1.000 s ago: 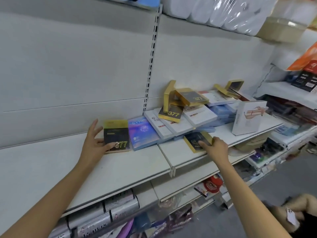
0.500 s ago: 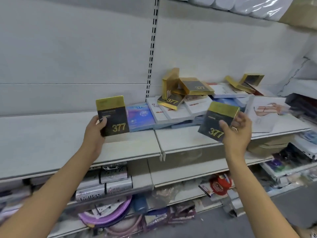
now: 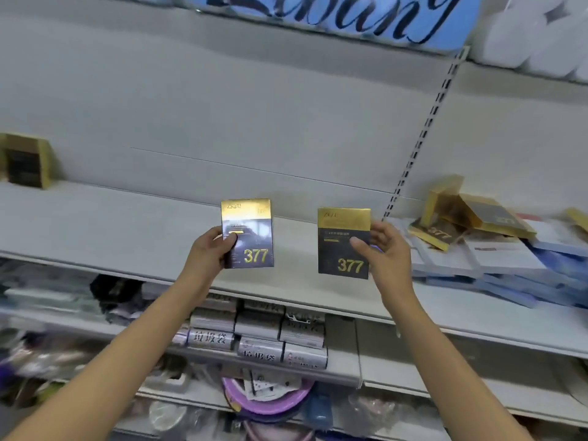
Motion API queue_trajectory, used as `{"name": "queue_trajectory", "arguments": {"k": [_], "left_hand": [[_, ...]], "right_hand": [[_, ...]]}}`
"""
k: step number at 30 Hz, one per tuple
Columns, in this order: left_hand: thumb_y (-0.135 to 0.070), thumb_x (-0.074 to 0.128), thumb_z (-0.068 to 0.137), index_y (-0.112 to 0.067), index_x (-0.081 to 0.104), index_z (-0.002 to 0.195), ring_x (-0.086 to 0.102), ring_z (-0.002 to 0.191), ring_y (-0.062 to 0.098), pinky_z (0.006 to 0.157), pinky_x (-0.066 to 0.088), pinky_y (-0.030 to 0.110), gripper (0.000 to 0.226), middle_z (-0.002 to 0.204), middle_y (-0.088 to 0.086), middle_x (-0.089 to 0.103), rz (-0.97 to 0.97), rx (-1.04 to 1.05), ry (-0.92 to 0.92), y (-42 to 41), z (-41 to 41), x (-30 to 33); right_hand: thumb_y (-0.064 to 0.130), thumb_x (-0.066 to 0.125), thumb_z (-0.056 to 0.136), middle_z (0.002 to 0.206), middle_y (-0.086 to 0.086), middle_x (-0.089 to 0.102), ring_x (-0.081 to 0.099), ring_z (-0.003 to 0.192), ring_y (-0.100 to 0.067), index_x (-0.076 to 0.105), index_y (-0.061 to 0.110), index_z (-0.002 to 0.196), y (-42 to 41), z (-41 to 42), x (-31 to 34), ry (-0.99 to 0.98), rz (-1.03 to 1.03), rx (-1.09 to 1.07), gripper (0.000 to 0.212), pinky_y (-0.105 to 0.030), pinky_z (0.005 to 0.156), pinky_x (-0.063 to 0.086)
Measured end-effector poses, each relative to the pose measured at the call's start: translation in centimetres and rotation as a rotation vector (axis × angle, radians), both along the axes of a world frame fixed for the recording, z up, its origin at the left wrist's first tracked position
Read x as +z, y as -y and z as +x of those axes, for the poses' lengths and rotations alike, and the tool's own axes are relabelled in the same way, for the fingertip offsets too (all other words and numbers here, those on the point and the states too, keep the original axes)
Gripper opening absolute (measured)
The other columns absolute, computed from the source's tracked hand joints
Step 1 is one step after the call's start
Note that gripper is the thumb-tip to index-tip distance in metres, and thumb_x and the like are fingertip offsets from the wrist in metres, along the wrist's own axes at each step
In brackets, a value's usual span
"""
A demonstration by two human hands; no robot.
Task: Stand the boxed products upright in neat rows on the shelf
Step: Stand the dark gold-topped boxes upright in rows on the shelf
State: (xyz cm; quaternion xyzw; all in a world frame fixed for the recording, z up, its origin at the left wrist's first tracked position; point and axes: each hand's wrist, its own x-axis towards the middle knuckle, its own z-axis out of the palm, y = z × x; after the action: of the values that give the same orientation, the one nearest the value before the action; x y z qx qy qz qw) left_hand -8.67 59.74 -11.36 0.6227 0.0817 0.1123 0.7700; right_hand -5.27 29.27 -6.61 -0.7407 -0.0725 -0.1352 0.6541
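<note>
The long white metal shelf (image 3: 121, 224) lies mostly bare, with a jumbled heap of flat white, blue and gold boxes (image 3: 483, 246) at its right end and one upright gold-and-black box (image 3: 25, 160) at far left. Above the bare stretch, the left hand (image 3: 211, 254) pinches a black-and-gold box marked 377 (image 3: 248, 233) by its left edge; the right hand (image 3: 386, 249) pinches a matching second 377 box (image 3: 344, 243) by its right edge. Both are upright, apart, clear of the shelf. Such thin boxes would likely topple if released before they stand squarely.
</note>
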Motion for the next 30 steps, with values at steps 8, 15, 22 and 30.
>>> {"name": "queue_trajectory", "arguments": {"k": [8,15,22,30], "left_hand": [[-0.008,0.061,0.098,-0.013,0.066,0.118,0.074,0.094,0.02,0.077,0.06,0.03,0.021,0.112,0.008,0.076,0.08,0.142,0.02,-17.1,-7.1,0.3],[-0.013,0.064,0.097,-0.012,0.063,0.127,0.072,0.105,0.026,0.088,0.057,0.038,0.03,0.117,0.008,0.075,0.125,0.263,-0.026,-32.3,-13.3,0.4],[-0.01,0.05,0.104,-0.014,0.058,0.13,0.064,0.119,0.023,0.101,0.05,0.038,0.028,0.126,0.005,0.07,0.022,0.391,-0.042,-41.8,-16.0,-0.9],[0.0,0.046,0.101,-0.01,0.062,0.123,0.061,0.11,0.028,0.106,0.042,0.058,0.028,0.118,0.007,0.07,-0.019,0.479,-0.097,-49.7,-11.9,-2.2]], "right_hand": [[-0.001,0.076,0.082,0.101,-0.004,0.074,0.068,0.089,-0.011,0.067,0.014,0.106,-19.7,-1.0,0.2,-0.027,0.019,0.213,0.03,-0.02,0.072,0.056],[0.0,0.078,0.081,0.095,-0.002,0.074,0.068,0.079,-0.003,0.067,0.019,0.1,-35.7,-4.1,-0.8,-0.052,0.023,0.32,0.029,-0.018,0.072,0.054],[0.004,0.078,0.082,0.1,-0.002,0.075,0.071,0.09,-0.019,0.068,0.02,0.103,-46.8,-4.5,-1.5,-0.104,0.041,0.397,0.028,-0.03,0.077,0.058],[0.008,0.079,0.083,0.103,-0.001,0.076,0.073,0.093,-0.022,0.068,0.017,0.107,-56.4,0.3,-1.6,-0.129,0.008,0.455,0.028,-0.024,0.071,0.054]]}}
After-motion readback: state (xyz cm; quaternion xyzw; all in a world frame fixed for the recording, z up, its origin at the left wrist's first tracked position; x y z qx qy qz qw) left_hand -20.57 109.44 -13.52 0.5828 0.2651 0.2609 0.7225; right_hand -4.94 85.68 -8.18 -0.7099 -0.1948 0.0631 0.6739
